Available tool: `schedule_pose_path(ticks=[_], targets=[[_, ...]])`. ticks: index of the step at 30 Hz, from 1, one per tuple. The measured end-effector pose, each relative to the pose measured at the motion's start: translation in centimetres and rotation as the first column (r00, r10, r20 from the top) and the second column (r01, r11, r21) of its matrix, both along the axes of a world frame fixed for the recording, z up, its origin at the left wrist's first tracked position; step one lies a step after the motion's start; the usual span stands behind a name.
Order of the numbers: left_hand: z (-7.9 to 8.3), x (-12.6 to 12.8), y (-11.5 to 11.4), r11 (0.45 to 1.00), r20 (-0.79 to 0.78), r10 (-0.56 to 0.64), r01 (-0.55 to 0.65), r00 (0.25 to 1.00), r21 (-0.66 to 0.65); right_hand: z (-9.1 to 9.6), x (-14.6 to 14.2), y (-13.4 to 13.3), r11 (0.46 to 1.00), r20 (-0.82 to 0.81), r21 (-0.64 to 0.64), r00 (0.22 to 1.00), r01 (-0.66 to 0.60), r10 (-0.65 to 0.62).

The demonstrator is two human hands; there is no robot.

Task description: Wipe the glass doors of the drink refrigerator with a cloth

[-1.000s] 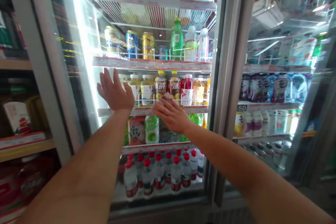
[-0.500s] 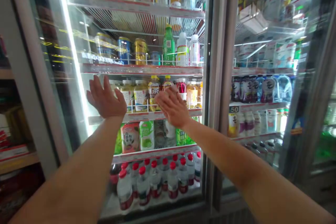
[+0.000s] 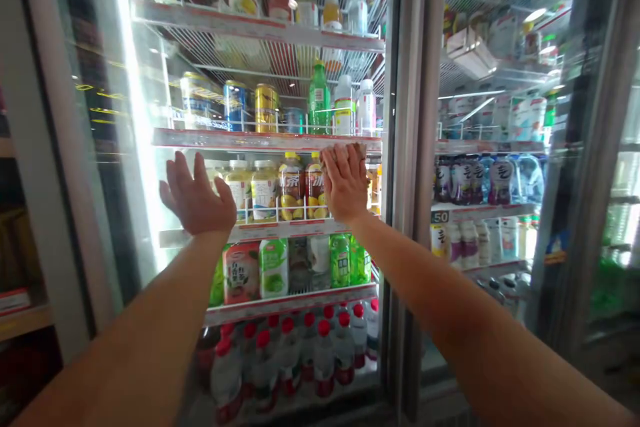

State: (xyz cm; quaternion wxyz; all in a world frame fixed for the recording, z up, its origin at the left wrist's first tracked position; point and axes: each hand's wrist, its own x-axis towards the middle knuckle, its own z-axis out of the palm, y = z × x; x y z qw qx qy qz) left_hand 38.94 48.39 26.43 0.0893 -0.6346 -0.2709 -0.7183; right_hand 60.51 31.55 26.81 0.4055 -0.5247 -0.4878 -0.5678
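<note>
Although both my arms reach out ahead of me, neither hand is closed on anything. My left hand (image 3: 197, 197) stands open with its fingers spread upward, and my right hand (image 3: 345, 181) stands open and flat, its fingers close together, slightly higher and well to the right of the left. Both palms face the glass door (image 3: 145, 100) of a drinks cooler (image 3: 415, 147), but I cannot tell whether they are pressed to the pane or just short of it. A small brownish patch shows at my right fingertips (image 3: 350, 150), too blurred to identify.

Just left of my right hand, two yellow-capped tea bottles (image 3: 300, 187) stand upright behind the glass, their long axes vertical. They are nearer that hand than my left. Just right of my left hand stand the white-capped milky drink bottles (image 3: 250, 192), on the same wire shelf (image 3: 275, 230). My right hand is the nearer one to the metal door frame (image 3: 400, 180) on the right.

Below my hands, green drink bottles (image 3: 340, 260) fill the next shelf down, and red-capped water bottles (image 3: 287, 360) crowd the bottom. Above them, cans (image 3: 235, 105) and a green soda bottle (image 3: 319, 99) stand on a higher shelf. Beyond the frame to the right, purple-labelled bottles (image 3: 460, 181) line the neighbouring door's shelf.
</note>
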Motion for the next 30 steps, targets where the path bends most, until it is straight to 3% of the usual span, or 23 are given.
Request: schedule_pose_path(ticks=[6, 15, 26, 30], targets=[[0.1, 0.0, -0.4, 1.000, 0.013, -0.029, 0.029, 0.999, 0.001, -3.1, -2.3, 1.4, 0.990, 0.073, -0.136, 0.997, 0.040, -0.030], [-0.1, 0.1, 0.3, 0.998, 0.015, -0.033, 0.032, 0.999, 0.061, -3.4, -2.9, 1.0, 0.965, 0.109, -0.238, 0.990, 0.111, -0.087], [-0.1, 0.1, 0.7, 0.996, 0.007, 0.064, -0.064, 0.998, 0.063, -8.9, -5.9, 3.7, 0.943, 0.311, -0.332, 0.947, 0.029, 0.081], [0.0, 0.0, 0.3, 0.997, -0.002, 0.070, -0.069, 0.998, 0.033, -8.5, -5.7, 3.1, 0.901, 0.412, -0.434, 0.890, 0.003, 0.195]])
